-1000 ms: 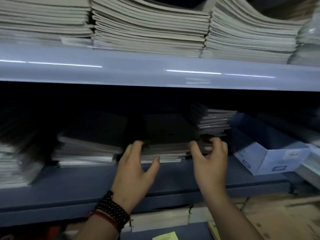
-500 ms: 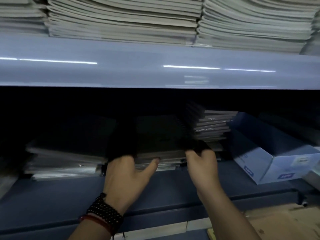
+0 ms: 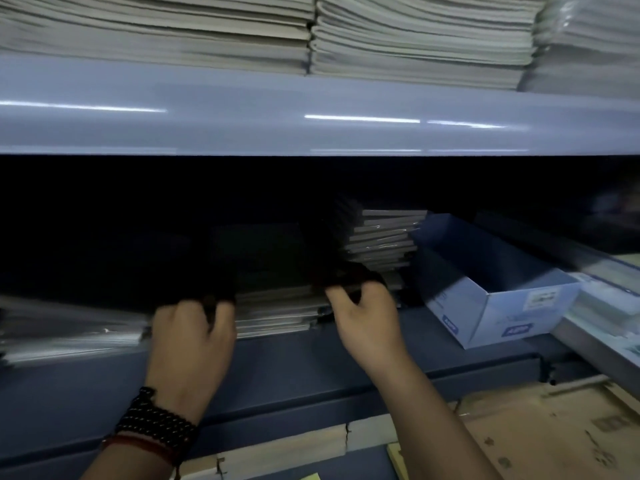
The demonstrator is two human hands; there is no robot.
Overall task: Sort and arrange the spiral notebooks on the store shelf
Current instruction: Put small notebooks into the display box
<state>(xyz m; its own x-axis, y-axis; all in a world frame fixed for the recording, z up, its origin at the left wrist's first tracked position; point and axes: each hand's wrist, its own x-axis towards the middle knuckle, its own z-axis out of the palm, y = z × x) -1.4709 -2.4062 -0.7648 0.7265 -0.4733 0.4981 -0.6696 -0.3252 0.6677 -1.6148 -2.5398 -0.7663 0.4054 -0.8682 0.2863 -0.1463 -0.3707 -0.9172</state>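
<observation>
In the head view, my left hand [image 3: 192,336] and right hand [image 3: 363,317] curl round the sides of the dark-covered spiral notebook stack [image 3: 277,313], mid-way along the blue metal shelf [image 3: 294,365]. I judge it heavy, floppy and slippery, so I should grip low. A taller grey-edged notebook pile [image 3: 384,237] crowds it just right, with an open blue cardboard box [image 3: 502,299] beyond.

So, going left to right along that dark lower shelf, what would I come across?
Left notebook stack → left hand → middle notebook stack, gripped at its ends by both hands → right hand → open blue-and-white cardboard box.
</observation>
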